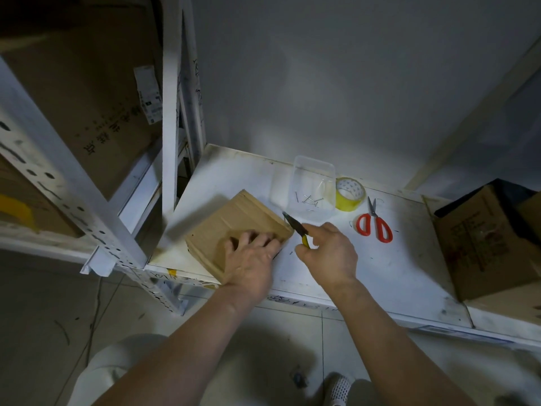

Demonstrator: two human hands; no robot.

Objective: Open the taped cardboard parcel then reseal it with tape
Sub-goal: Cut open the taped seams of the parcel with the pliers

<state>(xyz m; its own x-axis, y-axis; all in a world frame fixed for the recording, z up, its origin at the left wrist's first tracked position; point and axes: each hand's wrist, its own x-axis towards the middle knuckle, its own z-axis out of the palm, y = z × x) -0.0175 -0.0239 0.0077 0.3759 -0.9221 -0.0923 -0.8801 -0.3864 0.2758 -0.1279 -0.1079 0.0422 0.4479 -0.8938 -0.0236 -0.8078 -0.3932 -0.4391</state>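
Head view: white shelf (380, 273) carries all items. Cardboard parcel (234, 227) lies flat near the shelf's left front corner, flaps closed. Left hand (251, 259) presses down on the parcel with spread fingers, probably to stop it sliding during cutting. Right hand (328, 253), its grip clenched around a yellow-handled knife (295, 227), aims the blade at the parcel's right edge. Tape roll (349, 193) and red scissors (374, 224) wait near, likely for resealing.
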